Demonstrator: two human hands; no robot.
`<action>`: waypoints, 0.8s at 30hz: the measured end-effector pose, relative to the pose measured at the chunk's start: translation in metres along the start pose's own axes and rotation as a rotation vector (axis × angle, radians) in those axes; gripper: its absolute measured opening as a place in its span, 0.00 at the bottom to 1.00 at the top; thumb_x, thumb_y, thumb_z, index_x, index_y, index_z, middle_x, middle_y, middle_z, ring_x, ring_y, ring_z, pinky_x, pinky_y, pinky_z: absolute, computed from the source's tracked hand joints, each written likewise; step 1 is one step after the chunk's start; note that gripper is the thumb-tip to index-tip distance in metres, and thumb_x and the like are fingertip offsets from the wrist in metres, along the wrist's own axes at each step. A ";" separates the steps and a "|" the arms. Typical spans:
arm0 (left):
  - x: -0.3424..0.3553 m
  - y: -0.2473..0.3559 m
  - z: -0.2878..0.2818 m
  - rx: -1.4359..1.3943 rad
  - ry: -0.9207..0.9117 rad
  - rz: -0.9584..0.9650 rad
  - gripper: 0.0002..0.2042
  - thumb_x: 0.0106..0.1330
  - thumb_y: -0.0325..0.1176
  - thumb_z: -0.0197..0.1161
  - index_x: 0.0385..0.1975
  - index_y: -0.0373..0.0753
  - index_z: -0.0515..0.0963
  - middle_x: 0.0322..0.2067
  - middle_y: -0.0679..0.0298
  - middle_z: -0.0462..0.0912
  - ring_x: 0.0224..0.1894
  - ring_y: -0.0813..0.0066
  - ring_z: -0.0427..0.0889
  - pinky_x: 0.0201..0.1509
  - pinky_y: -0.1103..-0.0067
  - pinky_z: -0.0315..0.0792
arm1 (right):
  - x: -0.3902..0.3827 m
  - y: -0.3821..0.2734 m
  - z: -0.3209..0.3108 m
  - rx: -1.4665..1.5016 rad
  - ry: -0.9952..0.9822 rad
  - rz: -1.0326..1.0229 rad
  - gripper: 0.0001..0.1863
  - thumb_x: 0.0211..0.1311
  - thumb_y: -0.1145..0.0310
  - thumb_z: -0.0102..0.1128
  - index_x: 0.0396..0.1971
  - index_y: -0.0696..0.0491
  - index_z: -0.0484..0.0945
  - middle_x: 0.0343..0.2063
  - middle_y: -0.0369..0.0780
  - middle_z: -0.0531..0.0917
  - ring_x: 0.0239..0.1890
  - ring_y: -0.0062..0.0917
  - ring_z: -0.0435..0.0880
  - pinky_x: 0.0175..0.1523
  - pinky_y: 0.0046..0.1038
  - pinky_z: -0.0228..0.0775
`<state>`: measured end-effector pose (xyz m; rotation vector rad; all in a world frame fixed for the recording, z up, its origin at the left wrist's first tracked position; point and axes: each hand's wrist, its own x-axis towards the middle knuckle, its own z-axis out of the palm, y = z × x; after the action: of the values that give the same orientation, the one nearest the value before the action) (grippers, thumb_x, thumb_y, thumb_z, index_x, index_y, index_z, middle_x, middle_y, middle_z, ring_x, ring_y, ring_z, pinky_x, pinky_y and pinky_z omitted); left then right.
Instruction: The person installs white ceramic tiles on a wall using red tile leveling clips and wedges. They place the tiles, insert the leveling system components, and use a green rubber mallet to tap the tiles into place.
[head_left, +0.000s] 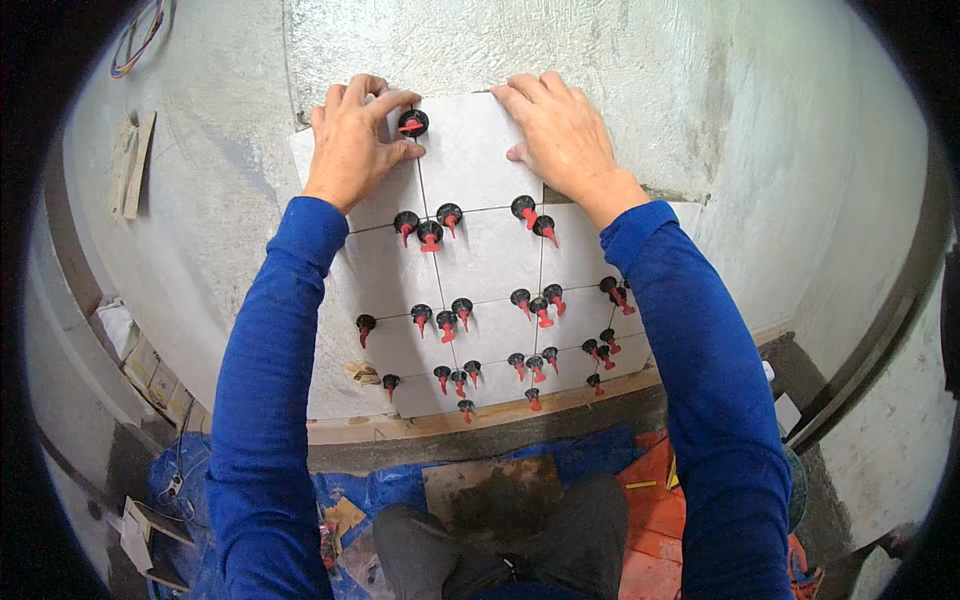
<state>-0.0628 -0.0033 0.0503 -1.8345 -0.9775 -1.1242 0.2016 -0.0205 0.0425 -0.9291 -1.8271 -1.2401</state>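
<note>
A large pale grey tile [472,150] stands in the top row on the wall. My left hand [355,145] lies at its upper left joint, thumb and index finger spread on either side of a black round tile leveler [413,123] with a red T-shaped handle. Around the tile's upper right corner is my right hand [565,135], fingers over the edge and thumb on the face. Below, several more levelers [430,236] stick out along the joints between the lower tiles [490,250]. Part of the tile's right edge is hidden behind my right hand.
Rough grey wall [640,60] surrounds the tiles. A wooden batten [480,412] runs under the lowest row. Blue sheeting [385,490] and orange sheeting [655,510] cover the floor by my legs. Loose wires [135,45] hang at the upper left, and a cable [178,480] lies at the lower left.
</note>
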 end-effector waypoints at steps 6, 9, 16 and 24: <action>-0.001 -0.003 0.004 0.018 0.028 0.026 0.29 0.48 0.45 0.84 0.54 0.60 0.87 0.55 0.67 0.77 0.62 0.60 0.71 0.67 0.60 0.62 | -0.002 0.004 0.003 -0.014 -0.053 0.001 0.40 0.43 0.65 0.82 0.62 0.50 0.78 0.59 0.35 0.80 0.61 0.34 0.76 0.64 0.37 0.71; -0.002 -0.003 0.008 0.083 0.037 0.025 0.28 0.49 0.46 0.84 0.55 0.60 0.86 0.56 0.66 0.77 0.62 0.60 0.70 0.67 0.59 0.62 | -0.002 0.006 0.007 -0.030 -0.006 -0.031 0.39 0.43 0.64 0.82 0.61 0.50 0.79 0.58 0.35 0.80 0.60 0.33 0.76 0.63 0.37 0.71; -0.003 -0.008 0.008 0.049 0.036 0.068 0.33 0.47 0.50 0.84 0.58 0.62 0.84 0.57 0.64 0.76 0.64 0.55 0.69 0.65 0.55 0.62 | -0.005 0.005 0.012 -0.053 0.077 -0.049 0.41 0.41 0.60 0.83 0.60 0.49 0.79 0.55 0.35 0.80 0.60 0.32 0.77 0.61 0.38 0.70; -0.004 -0.008 0.016 0.167 0.073 0.088 0.34 0.47 0.49 0.84 0.60 0.60 0.83 0.60 0.64 0.76 0.64 0.56 0.69 0.67 0.52 0.63 | -0.009 0.004 0.012 -0.089 -0.002 -0.024 0.47 0.39 0.58 0.84 0.66 0.49 0.75 0.63 0.35 0.78 0.62 0.33 0.75 0.64 0.38 0.69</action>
<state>-0.0654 0.0131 0.0433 -1.6748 -0.9115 -1.0178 0.2076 -0.0094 0.0331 -0.9605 -1.8017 -1.3450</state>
